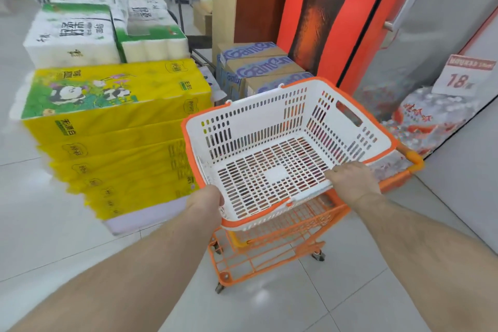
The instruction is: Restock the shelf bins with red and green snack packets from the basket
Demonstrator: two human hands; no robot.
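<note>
Gripping the near rim of the white and orange basket [269, 143] at frame centre, the left hand [207, 201] and right hand [353, 179] are holding it tilted above an orange trolley [269, 245]. Fingers are curling over the rim. Yellow tissue packs [116, 127] are sitting at left.

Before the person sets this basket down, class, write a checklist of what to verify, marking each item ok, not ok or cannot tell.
1. Left hand grips the near-left rim of the white slotted plastic basket with orange rim: ok.
2. Right hand grips its near-right edge: ok.
3. Basket holds red and green packets to restock: not ok, none visible inside.
4. Basket level: not ok, tilted toward the camera.
5. Orange wire trolley directly beneath: ok.
6. Trolley wheels locked: cannot tell.
</note>
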